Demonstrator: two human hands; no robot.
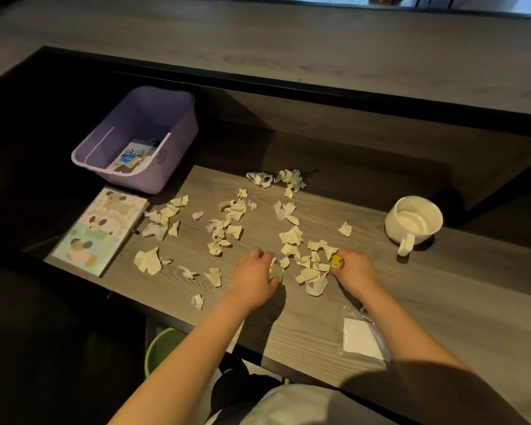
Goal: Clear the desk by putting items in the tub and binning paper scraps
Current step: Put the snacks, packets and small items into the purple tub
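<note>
Grey wood worktop (353, 207) strewn with paper scraps (227, 222), left hand (253, 277) fingers pinching a scrap (277, 271), right hand (354, 269) fingers clutching a yellow piece (337, 261)

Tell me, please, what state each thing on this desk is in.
Purple tub: upright, open, items inside.
White mug: upright, handle toward the person.
Hello Puppy booklet: closed, lying flat.
Paper scraps: crumpled, scattered on the desk.
Left hand: gripping a scrap.
Right hand: pinching a small yellow item.
Clear sleeve: flat, white card inside.
</note>
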